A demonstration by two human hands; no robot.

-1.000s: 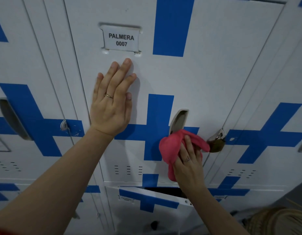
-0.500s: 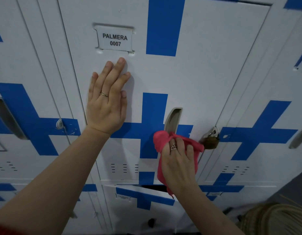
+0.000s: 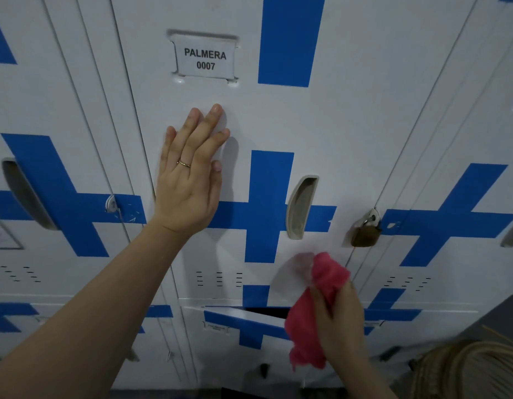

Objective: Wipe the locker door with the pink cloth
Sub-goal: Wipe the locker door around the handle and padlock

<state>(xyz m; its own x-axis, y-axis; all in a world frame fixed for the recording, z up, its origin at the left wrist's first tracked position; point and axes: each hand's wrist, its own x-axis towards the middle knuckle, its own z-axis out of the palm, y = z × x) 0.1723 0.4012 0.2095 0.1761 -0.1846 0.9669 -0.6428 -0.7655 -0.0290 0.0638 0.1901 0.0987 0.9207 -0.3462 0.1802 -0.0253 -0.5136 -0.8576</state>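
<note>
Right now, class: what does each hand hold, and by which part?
The right hand grips the pink cloth around its bunched middle. The left hand holds nothing, lying flat on the locker door.

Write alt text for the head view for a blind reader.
A right hand grips a pink cloth against the lower part of a white locker door labelled PALMERA 0007. The left hand presses flat on the door; a padlock hangs at its right edge.
</note>
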